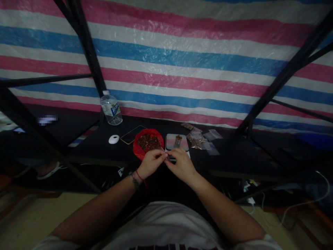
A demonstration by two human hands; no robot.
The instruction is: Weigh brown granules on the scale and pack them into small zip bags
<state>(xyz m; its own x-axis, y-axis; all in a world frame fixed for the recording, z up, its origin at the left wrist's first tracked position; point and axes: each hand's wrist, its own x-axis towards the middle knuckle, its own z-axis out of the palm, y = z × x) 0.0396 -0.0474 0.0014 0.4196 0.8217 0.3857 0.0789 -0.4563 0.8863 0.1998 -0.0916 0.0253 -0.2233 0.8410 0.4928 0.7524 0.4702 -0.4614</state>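
My left hand (151,162) and my right hand (182,166) meet at the table's front edge. The fingers of both are pinched together, thumbs close to each other. Whatever lies between the fingertips is too small and dim to make out; a clear, shiny bit shows there. Just beyond my right hand is a small digital scale (170,139), and a little cup (178,143) filled with brown bits stands on it. A red plastic bag (161,137), spread open like a bowl, holds dried brown pieces (147,141) beyond my left hand.
Small clear zip bags (213,134), some filled with brown bits (196,142), lie right of the scale. Left of the red bag are a phone (131,135), a white oval object (113,139) and a clear plastic bottle (111,109). Black metal bars (90,45) slant up both sides before a striped sheet (182,55).
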